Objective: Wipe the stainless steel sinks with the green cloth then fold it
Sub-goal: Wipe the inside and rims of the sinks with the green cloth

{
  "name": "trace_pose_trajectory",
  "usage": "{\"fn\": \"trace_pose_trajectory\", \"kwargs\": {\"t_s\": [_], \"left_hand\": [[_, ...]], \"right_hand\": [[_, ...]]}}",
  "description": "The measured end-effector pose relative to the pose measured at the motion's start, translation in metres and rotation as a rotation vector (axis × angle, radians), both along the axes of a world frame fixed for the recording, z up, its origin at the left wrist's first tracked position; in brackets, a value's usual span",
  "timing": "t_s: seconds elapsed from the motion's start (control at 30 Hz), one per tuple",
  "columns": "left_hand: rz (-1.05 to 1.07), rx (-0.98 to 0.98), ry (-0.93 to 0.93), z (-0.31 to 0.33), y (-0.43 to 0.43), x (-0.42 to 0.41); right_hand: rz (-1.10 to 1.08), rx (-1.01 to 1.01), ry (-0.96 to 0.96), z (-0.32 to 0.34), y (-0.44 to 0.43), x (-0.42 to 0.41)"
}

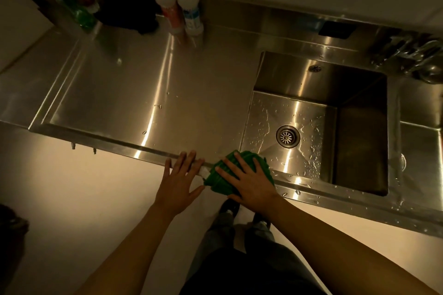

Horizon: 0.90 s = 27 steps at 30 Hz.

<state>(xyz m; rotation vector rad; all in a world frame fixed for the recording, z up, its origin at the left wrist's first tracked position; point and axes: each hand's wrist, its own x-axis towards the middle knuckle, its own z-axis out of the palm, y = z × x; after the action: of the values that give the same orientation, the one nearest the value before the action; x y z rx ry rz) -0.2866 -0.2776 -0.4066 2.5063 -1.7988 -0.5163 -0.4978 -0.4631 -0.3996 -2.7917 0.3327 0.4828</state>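
Observation:
The green cloth (pixel 249 159) lies bunched on the front rim of the stainless steel counter, just left of the sink basin (pixel 359 103). My right hand (pixel 249 182) lies flat on top of the cloth with fingers spread, pressing it against the edge. To its left, my left hand (pixel 178 182) rests with straight fingers on the counter's front edge, holding nothing. The basin is wet, with drops around its drain (pixel 287 136). A second basin (pixel 422 146) shows at the far right, cut off by the frame.
The flat steel drainboard (pixel 143 84) stretches left of the basin. Two spray bottles (pixel 182 7) and a green bottle (pixel 72 0) stand at its back edge beside a dark object (pixel 127 12). A tap and metal fittings (pixel 412 55) sit at the back right. My feet (pixel 230 207) are below the counter.

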Motion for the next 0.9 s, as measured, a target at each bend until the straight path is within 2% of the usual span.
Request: {"fn": "trace_pose_trajectory", "kwargs": {"t_s": [0.5,0.9], "left_hand": [[0.033,0.041,-0.032,-0.003,-0.015,-0.024],[0.035,0.082,-0.033,0.003,-0.053,-0.084]], "right_hand": [[-0.001,-0.012,0.016,0.002,-0.011,-0.022],[-0.059,-0.034,-0.024,0.002,-0.044,-0.112]]}}
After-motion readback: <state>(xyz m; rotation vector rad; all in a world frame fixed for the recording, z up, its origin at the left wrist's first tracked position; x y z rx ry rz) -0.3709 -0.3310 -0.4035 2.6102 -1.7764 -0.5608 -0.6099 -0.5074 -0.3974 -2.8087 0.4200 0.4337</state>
